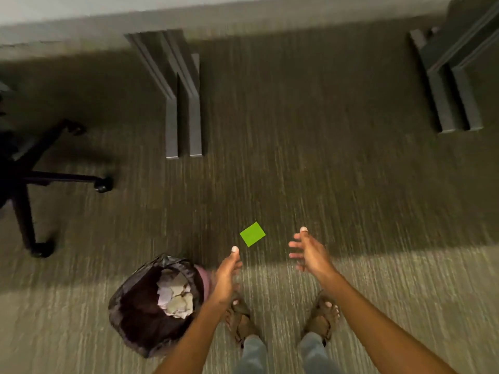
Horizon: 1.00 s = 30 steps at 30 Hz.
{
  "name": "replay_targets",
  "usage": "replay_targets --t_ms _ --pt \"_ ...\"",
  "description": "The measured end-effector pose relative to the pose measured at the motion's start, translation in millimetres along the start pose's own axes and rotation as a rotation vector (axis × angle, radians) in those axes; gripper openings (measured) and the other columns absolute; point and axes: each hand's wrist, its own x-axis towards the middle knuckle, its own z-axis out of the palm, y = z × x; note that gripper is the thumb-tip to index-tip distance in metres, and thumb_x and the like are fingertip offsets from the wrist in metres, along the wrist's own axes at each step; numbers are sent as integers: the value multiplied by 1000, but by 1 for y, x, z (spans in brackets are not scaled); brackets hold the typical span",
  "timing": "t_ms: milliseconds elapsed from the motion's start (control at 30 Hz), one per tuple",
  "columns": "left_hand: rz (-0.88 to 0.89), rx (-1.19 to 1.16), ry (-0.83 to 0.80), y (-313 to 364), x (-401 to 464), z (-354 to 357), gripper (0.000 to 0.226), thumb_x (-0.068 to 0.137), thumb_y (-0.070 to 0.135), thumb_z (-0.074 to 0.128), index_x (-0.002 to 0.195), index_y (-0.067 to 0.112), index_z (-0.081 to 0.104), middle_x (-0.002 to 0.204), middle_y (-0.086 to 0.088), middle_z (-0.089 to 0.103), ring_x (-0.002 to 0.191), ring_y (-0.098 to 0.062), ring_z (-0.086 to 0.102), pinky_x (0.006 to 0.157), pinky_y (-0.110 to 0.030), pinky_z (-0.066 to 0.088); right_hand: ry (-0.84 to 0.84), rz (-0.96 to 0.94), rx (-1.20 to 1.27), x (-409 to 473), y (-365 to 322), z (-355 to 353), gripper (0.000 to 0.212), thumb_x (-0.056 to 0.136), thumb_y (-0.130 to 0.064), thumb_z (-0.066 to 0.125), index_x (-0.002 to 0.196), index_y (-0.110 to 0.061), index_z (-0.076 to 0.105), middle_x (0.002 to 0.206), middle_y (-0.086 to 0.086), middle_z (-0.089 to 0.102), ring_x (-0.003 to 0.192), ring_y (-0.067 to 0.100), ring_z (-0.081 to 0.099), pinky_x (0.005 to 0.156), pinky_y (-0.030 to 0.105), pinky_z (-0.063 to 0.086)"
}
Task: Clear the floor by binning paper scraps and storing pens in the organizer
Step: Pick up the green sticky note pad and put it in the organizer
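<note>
A bright green square paper scrap [252, 234] lies flat on the carpet just ahead of my feet. My left hand [227, 276] hangs below and left of it, fingers apart, holding nothing. My right hand [310, 251] is to the scrap's right, fingers spread and empty. At the lower left stands a bin [135, 314] lined with a black bag, with several crumpled paper scraps [176, 298] inside. My left forearm passes beside the bin's right rim. No pens or organizer are in view.
An office chair's black wheeled base [40, 179] sits at the left. Grey desk legs [183, 103] stand ahead at centre, and another pair of desk legs [453, 98] at the right. A grey wall base runs along the top. My sandalled feet [283, 319] are at the bottom.
</note>
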Motion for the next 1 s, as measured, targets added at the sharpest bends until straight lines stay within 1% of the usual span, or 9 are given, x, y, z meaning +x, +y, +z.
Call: replay_targets --t_ms 167,233,333,433,500,633,700,800,1000 --pt "87 118 12 -72 153 33 15 95 35 50 85 28 60 95 12 59 109 -14 49 98 -29 37 4 31 40 132 75 34 43 98 -53 35 114 -21 59 112 2 65 86 17 61 61 28 46" --pt "129 202 40 -92 220 36 26 98 40 44 100 23 63 103 6 63 114 -17 50 89 -18 38 -9 35 64 185 103 48 48 99 -52 32 120 -17 56 119 5 63 94 19 60 67 33 50" --pt "136 260 133 -103 315 40 57 100 49 31 136 8 49 136 -9 52 128 -24 47 100 -30 36 -58 67 98 255 133 65 55 101 -50 27 124 -9 55 133 18 58 110 31 61 86 44 51" --pt "165 130 125 -108 387 42 59 100 49 26 144 11 39 144 -3 44 130 -20 44 110 -36 31 -92 58 117 316 158 80 53 100 -54 23 120 -15 54 138 20 52 106 32 60 86 44 52" --pt "201 59 40 -119 416 41 61 100 51 22 145 14 38 151 -8 40 138 -24 40 119 -46 23 -108 54 139 346 171 89 58 98 -57 23 128 -15 51 140 19 50 123 37 54 90 46 51" --pt "232 62 72 -132 440 35 59 99 52 26 133 11 53 135 -10 59 127 -25 53 112 -45 36 -126 -8 127 379 187 103 50 98 -59 24 109 -21 54 129 10 55 115 29 58 96 51 50" --pt "194 55 89 -134 445 35 56 98 54 27 122 14 58 118 -7 65 104 -19 64 90 -35 50 -115 -42 95 385 190 106 48 98 -57 26 105 -20 56 116 6 58 98 20 57 93 51 51" --pt "151 28 111 -142 447 38 53 96 59 26 107 18 59 83 1 60 65 -7 61 54 -23 46 -117 -68 -12 387 189 110 40 101 -45 35 115 -15 57 99 0 59 86 14 55 82 42 54" --pt "-51 -98 72 -158 433 42 67 91 66 33 117 6 52 96 -10 56 81 -20 57 67 -32 49 -80 -190 -384 378 191 104 26 87 -11 67 110 2 66 89 10 63 78 22 57 69 32 46"
